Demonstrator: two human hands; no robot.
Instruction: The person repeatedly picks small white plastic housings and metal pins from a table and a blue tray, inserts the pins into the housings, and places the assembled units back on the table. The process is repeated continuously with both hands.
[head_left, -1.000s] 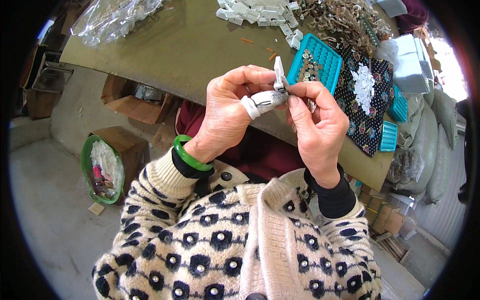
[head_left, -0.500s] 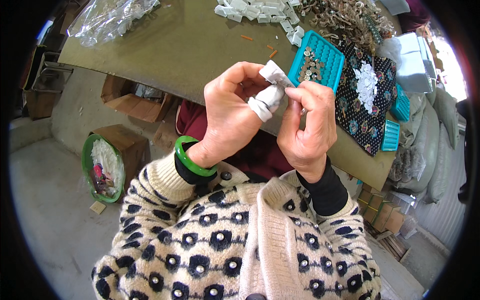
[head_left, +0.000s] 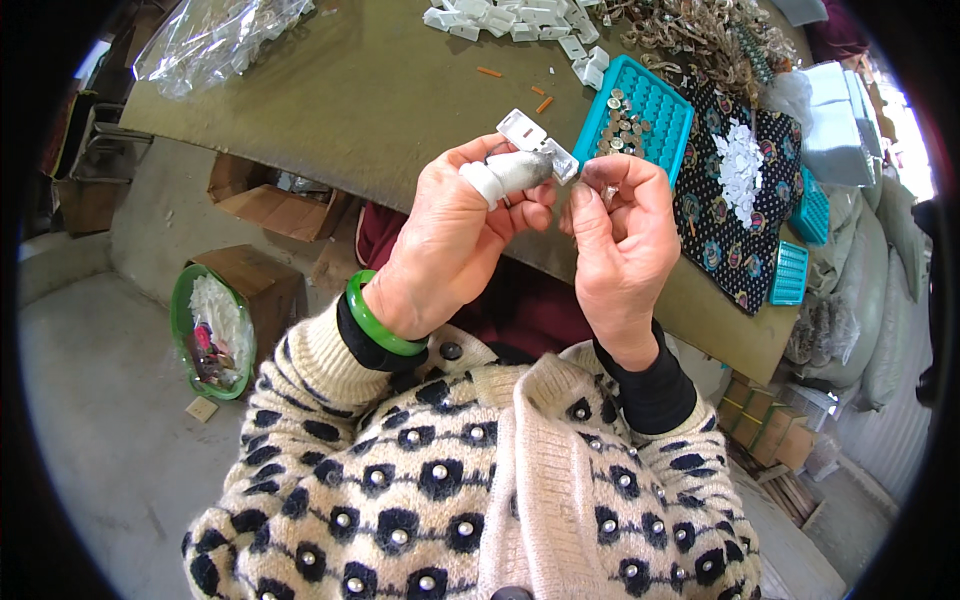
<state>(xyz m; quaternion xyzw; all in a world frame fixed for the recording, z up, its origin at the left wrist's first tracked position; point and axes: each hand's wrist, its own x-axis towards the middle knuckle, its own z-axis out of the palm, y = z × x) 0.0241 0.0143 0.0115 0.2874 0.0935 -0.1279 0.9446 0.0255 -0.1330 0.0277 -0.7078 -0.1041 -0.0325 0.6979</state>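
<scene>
Hands (head_left: 432,245) curl half-closed, left pinching white case (head_left: 528,132).

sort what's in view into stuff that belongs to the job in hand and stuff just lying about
Seemingly in use:
white plastic piece in the left hand
small shiny thing in the right hand
turquoise tray, round metallic pieces in it
piled white plastic parts

Probably just lying about:
clear plastic bag
orange strips
green basin
open cardboard box

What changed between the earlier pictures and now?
The white plastic piece, held by the left hand, turned from edge-on to show its broad side, top leaning left. Whether the right hand still touches it is unclear. The left hand's hold and teal tray stayed.
</scene>
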